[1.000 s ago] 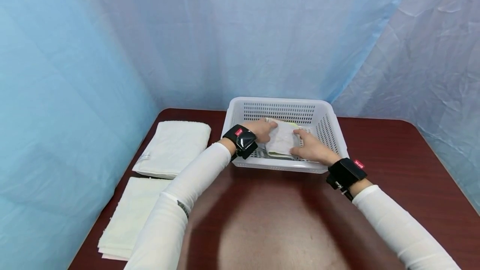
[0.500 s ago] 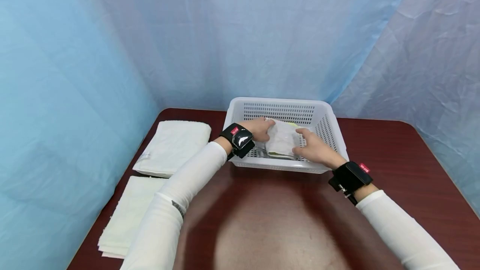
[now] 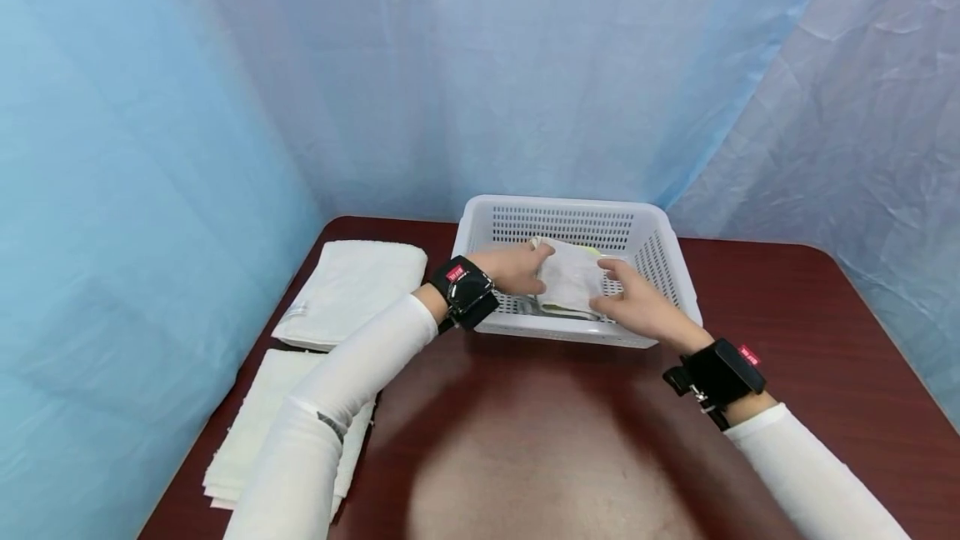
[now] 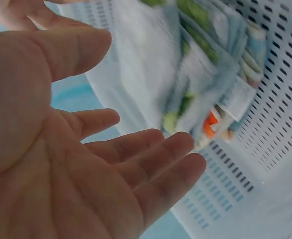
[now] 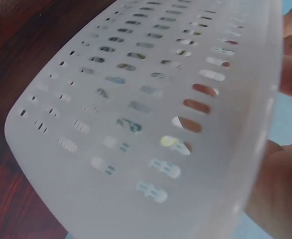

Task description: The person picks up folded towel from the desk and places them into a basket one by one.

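Got left hand (image 3: pixel 513 268) and right hand (image 3: pixel 641 304) angled inward over white basket (image 3: pixel 566 328), flanking folded cloth (image 3: pixel 572 277). Showing fingers (image 4: pixel 172 188) loosely spread on both, gripping nothing.

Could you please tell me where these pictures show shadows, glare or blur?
Head view: dark shadows and a pale sheen on the table; left wrist view: folded cloths blurred; right wrist view: basket rim looks out of focus.

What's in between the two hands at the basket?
A folded white cloth, lying in the white basket, is between the left hand and the right hand. The head view shows it.
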Tool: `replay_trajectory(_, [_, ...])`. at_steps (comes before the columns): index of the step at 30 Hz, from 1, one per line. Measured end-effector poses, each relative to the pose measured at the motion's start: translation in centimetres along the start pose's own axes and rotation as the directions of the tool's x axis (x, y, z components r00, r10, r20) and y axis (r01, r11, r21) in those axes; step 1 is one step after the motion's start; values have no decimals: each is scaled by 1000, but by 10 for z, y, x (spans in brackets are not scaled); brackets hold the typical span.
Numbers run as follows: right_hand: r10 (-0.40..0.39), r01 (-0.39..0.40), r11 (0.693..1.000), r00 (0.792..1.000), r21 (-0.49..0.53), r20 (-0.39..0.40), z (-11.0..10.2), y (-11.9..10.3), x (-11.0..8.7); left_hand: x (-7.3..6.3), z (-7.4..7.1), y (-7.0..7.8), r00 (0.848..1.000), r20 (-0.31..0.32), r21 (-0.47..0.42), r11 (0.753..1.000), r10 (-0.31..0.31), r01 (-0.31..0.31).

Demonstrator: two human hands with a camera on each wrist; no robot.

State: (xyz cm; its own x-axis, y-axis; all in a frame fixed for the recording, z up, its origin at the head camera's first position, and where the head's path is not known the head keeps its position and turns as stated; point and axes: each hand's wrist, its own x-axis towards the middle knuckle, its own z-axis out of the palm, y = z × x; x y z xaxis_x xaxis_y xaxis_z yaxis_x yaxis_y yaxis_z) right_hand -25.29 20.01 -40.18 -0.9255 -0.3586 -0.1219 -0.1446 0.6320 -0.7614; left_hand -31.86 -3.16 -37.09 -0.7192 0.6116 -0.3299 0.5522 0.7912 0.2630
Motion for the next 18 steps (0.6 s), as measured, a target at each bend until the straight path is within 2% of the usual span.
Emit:
replay_trajectory(10, [10, -7, 989, 1000, 146, -17, -2, 0, -18, -14, 4, 22, 997, 3, 5, 997, 77, -77])
replay_trajectory(18, [-59, 67, 986, 996, 155, -61, 2, -2, -30, -23, 12, 29, 993, -16, 43, 992, 120, -119])
